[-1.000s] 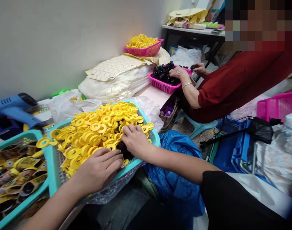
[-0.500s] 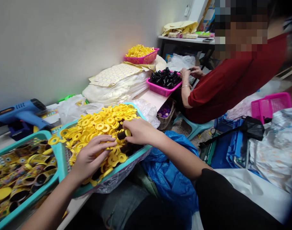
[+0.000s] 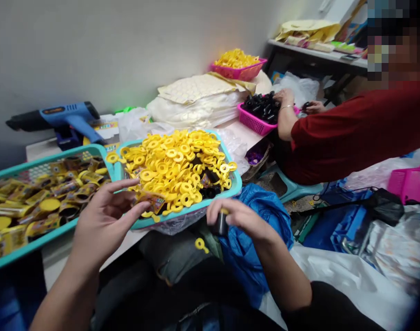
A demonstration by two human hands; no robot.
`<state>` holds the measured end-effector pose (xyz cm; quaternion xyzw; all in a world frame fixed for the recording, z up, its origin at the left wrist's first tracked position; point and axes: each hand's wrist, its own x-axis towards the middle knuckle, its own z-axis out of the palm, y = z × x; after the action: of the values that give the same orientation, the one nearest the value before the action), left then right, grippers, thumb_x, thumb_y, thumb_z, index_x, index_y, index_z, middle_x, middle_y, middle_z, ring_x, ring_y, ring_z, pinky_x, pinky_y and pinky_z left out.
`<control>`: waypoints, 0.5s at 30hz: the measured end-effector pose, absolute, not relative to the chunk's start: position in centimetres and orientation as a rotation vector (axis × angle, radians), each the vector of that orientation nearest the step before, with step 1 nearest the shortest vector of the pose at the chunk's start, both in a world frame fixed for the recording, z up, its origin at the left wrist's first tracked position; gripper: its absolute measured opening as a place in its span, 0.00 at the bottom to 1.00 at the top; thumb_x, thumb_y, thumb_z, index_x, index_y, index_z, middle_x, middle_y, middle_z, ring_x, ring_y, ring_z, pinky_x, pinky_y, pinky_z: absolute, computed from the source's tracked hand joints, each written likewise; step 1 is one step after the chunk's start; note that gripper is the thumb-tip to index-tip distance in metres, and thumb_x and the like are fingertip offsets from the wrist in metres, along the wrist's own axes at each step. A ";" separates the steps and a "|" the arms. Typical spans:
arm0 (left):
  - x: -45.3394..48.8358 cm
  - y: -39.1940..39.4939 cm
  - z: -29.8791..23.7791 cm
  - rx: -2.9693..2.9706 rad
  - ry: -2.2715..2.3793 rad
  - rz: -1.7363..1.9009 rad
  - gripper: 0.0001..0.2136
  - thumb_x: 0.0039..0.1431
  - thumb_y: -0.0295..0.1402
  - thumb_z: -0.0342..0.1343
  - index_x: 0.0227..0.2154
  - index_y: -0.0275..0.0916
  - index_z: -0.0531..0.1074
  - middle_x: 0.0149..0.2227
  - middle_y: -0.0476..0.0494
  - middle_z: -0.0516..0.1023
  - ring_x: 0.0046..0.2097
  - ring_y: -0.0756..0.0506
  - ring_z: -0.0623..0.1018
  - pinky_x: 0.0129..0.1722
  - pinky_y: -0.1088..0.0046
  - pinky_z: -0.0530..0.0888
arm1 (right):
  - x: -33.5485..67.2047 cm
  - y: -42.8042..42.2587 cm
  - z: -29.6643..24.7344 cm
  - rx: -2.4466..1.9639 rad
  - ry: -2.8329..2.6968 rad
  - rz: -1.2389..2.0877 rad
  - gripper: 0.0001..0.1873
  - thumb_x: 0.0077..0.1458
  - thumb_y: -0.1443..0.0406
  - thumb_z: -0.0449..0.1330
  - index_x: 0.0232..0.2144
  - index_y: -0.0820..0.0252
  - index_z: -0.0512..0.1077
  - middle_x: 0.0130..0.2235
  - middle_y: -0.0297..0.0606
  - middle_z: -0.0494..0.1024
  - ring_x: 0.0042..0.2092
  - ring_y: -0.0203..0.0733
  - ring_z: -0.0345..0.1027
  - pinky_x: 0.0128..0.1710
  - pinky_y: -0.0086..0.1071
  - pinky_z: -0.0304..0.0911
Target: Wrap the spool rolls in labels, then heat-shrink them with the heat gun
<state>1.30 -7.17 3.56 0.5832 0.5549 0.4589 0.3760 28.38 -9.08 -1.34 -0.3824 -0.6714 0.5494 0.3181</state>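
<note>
My right hand [image 3: 238, 217] is closed round a short black tube [image 3: 221, 224] with a yellow ring on its top, held over my lap. A loose yellow ring [image 3: 201, 244] lies on my lap just below it. My left hand [image 3: 105, 219] is raised in front of the teal basket [image 3: 235, 185] of yellow rings [image 3: 173, 164], thumb and fingers pinching a small printed label [image 3: 152, 201]. Black tubes [image 3: 210, 191] show among the rings at the basket's right side.
A second teal basket [image 3: 54, 154] at left holds labelled tubes. A blue heat gun [image 3: 61, 116] lies behind it. A person in a red sleeve [image 3: 348, 133] works at a pink basket of black tubes [image 3: 256, 120]. A blue plastic bag [image 3: 261, 216] sits by my knee.
Both hands have left the ring basket and come toward me. The right hand carried out a black tube with a ring. The left now pinches a label. The camera view shifted left.
</note>
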 end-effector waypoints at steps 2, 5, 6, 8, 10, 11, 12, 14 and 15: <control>0.2 -9.1 2.6 1.401 1.490 1.189 0.24 0.44 0.38 0.68 0.45 0.41 0.70 0.28 0.53 0.78 0.31 0.49 0.80 0.32 0.77 0.77 | 27.0 -11.1 -5.2 -1.547 -1.940 1.337 0.14 0.54 0.69 0.48 0.31 0.58 0.73 0.33 0.35 0.78 0.36 0.39 0.72 0.36 0.29 0.65; -1.2 -11.4 0.8 1.253 1.509 1.175 0.24 0.42 0.39 0.69 0.44 0.43 0.70 0.27 0.53 0.79 0.31 0.50 0.80 0.32 0.78 0.77 | 26.0 -12.8 -11.2 -1.983 -1.904 1.128 0.16 0.60 0.66 0.46 0.35 0.63 0.74 0.35 0.45 0.79 0.38 0.47 0.73 0.37 0.35 0.65; -1.6 -12.0 0.2 1.208 1.505 1.166 0.24 0.41 0.39 0.70 0.42 0.44 0.69 0.27 0.53 0.79 0.30 0.49 0.80 0.31 0.78 0.77 | 26.1 -13.0 -12.7 -2.049 -1.918 1.093 0.17 0.62 0.66 0.45 0.37 0.63 0.74 0.36 0.46 0.80 0.39 0.47 0.74 0.37 0.35 0.65; -2.2 -12.9 -0.9 1.133 1.523 1.155 0.23 0.36 0.40 0.71 0.36 0.44 0.69 0.25 0.54 0.79 0.28 0.49 0.79 0.29 0.78 0.77 | 26.7 -13.3 -15.0 -2.118 -1.989 1.039 0.17 0.64 0.65 0.45 0.42 0.62 0.73 0.40 0.46 0.80 0.42 0.46 0.74 0.40 0.35 0.65; -2.5 -13.5 -1.8 1.101 1.570 1.125 0.21 0.32 0.42 0.72 0.29 0.43 0.70 0.23 0.54 0.78 0.25 0.49 0.78 0.26 0.78 0.77 | 27.1 -13.4 -16.4 -2.111 -2.123 1.010 0.16 0.64 0.62 0.49 0.48 0.61 0.71 0.45 0.46 0.79 0.45 0.46 0.73 0.44 0.37 0.65; -2.6 -13.8 -2.1 1.106 1.604 1.097 0.20 0.32 0.43 0.71 0.26 0.42 0.71 0.22 0.53 0.78 0.24 0.49 0.77 0.25 0.78 0.76 | 27.0 -13.3 -17.0 -2.081 -2.214 1.012 0.16 0.63 0.60 0.52 0.49 0.61 0.70 0.46 0.46 0.78 0.47 0.47 0.72 0.46 0.39 0.65; -2.7 -14.0 -2.5 1.126 1.640 1.059 0.18 0.33 0.45 0.71 0.25 0.42 0.72 0.22 0.52 0.79 0.24 0.49 0.77 0.25 0.77 0.76 | 26.7 -13.3 -17.6 -2.039 -2.314 1.024 0.17 0.62 0.58 0.55 0.49 0.62 0.70 0.47 0.45 0.77 0.48 0.47 0.71 0.47 0.42 0.65; -2.8 -14.3 -3.1 1.204 1.704 0.974 0.16 0.36 0.47 0.68 0.24 0.42 0.76 0.25 0.50 0.80 0.26 0.47 0.79 0.29 0.74 0.78 | 25.7 -13.0 -19.0 -1.937 -2.515 1.064 0.17 0.60 0.58 0.58 0.48 0.63 0.70 0.48 0.43 0.75 0.48 0.47 0.70 0.48 0.46 0.66; -2.9 -14.4 -3.4 1.251 1.740 0.953 0.14 0.38 0.47 0.67 0.24 0.44 0.78 0.27 0.49 0.82 0.30 0.45 0.80 0.33 0.72 0.79 | 25.0 -12.8 -19.6 -1.890 -2.602 1.082 0.16 0.61 0.59 0.58 0.48 0.63 0.70 0.48 0.42 0.74 0.48 0.46 0.71 0.48 0.47 0.66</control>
<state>-2.92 -14.36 -3.44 0.4916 0.6839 0.3746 0.3878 25.00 -12.84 -19.64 -0.5526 -0.7608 0.3165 -0.1254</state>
